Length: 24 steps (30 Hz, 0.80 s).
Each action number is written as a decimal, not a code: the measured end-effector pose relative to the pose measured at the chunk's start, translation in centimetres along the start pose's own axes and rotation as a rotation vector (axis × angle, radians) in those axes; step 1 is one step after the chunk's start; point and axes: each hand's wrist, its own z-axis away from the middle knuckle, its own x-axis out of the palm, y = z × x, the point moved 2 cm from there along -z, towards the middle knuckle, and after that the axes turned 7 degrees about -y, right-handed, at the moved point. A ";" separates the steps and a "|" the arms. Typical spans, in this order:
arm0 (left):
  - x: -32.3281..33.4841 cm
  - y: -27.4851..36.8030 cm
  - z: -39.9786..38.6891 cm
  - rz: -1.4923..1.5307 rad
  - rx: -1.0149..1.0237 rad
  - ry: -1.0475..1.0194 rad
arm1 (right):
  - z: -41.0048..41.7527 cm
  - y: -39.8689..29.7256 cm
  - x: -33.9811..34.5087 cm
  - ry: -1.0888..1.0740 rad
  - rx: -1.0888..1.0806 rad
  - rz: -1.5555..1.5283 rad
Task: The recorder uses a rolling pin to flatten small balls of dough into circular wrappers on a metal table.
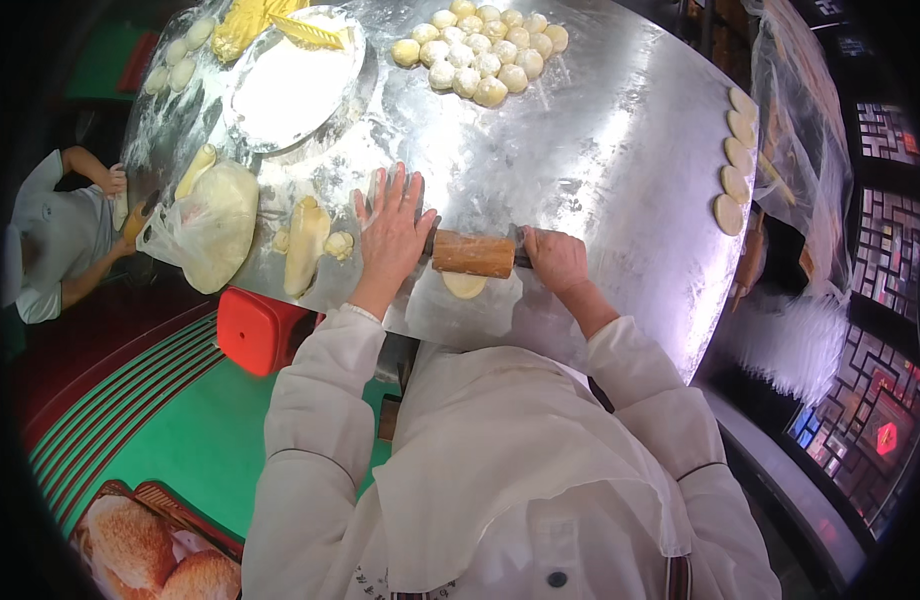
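Observation:
A wooden rolling pin (472,254) with dark handles lies across a small flattened round of dough (464,285), which shows below the roller's near edge. My right hand (557,256) is closed around the pin's right handle. Flat and with its fingers spread, my left hand (394,234) is at the left handle; whether the palm presses on that handle is hidden. Left of this hand are a thick dough strip (307,246) and small dough pieces (339,245). Floured dough balls (484,49) sit grouped farther back on the steel table (617,247).
A large flour-filled bowl (295,90) with a yellow scraper (307,31) stands at the back left. Nearer is bagged dough (212,225). Several flat dough rounds (734,184) line the right edge. A red stool (253,334) stands below; another person (69,225) works at left.

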 end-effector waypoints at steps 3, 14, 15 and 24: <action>1.2 -0.1 2.8 -0.001 -0.031 -0.045 | 1.2 -0.1 0.3 0.027 -0.068 0.000; 0.7 -1.5 -2.3 -0.017 -0.045 0.046 | -4.0 -1.3 -2.6 0.073 -0.031 0.006; 0.9 -1.2 -1.9 -0.018 -0.041 0.050 | -4.2 -0.8 -2.3 0.073 -0.019 0.030; 2.4 1.6 6.3 0.327 -0.005 -0.118 | 5.1 0.7 3.7 0.036 -0.172 -0.016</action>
